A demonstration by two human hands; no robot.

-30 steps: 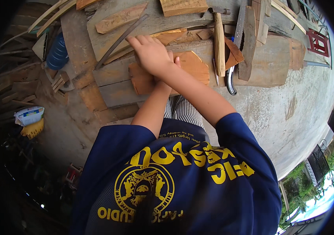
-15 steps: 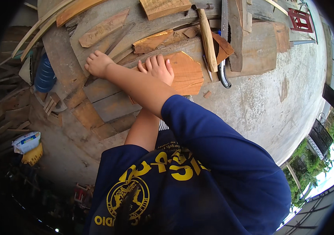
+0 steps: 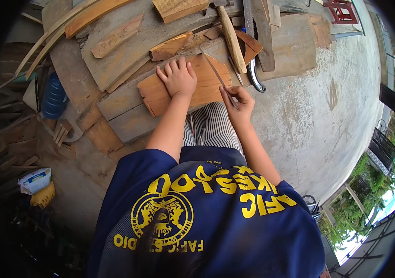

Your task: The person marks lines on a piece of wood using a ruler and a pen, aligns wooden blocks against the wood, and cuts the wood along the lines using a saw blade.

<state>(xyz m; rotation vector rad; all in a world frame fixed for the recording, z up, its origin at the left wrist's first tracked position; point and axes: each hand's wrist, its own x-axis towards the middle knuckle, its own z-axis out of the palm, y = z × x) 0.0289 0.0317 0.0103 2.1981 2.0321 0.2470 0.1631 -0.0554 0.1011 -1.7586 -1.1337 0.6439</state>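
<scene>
- While the left hand (image 3: pixel 179 78) lies flat, fingers spread and palm down, it presses on an orange-brown wooden slab (image 3: pixel 160 92) and grips nothing.
- At the slab's right end, the right hand (image 3: pixel 239 99) is curled shut around the lower end of a thin metal blade (image 3: pixel 213 69), which slants up and to the left across the slab's top edge.
- Beneath both hands, the slab rests on grey weathered planks (image 3: pixel 123 60) that serve as a low bench, just ahead of the person's striped trousers (image 3: pixel 211 127).
- Just right of the blade, a hammer with a pale wooden handle (image 3: pixel 232 39) lies on the planks, and a curved knife with a dark handle (image 3: pixel 253 76) lies beside it near the planks' edge.
- Above the slab, 2 smaller offcuts (image 3: pixel 116 41) of the same orange wood lie on the planks, with a block of lighter wood (image 3: pixel 179 8) further up.
- Left of the planks, a blue plastic bottle (image 3: pixel 54 97) stands among wood scraps, well apart from the hands.
- Lower left, a white and yellow bag (image 3: pixel 37 185) sits on the concrete floor (image 3: pixel 327 111).
</scene>
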